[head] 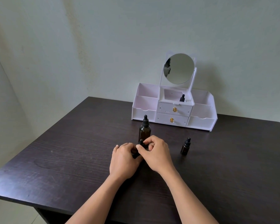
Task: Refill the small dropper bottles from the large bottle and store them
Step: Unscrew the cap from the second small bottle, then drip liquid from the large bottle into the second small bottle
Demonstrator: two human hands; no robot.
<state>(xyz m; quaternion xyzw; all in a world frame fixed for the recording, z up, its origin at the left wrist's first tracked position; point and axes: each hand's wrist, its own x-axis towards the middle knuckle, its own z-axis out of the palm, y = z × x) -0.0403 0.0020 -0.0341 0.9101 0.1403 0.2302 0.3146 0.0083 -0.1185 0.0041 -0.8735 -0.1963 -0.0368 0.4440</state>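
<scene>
A single head-worn wide-angle view looks forward and down from close above the near edge of the dark table, facing the wall behind it.

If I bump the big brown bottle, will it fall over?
The tall brown glass dropper bottle probably tips fairly easily: it is tall and narrow, topped by a dropper cap. It looks like glass, so it might crack, and being round it would likely roll across the dark table.

dark woodgrain table, white organizer, amber large bottle.
</scene>
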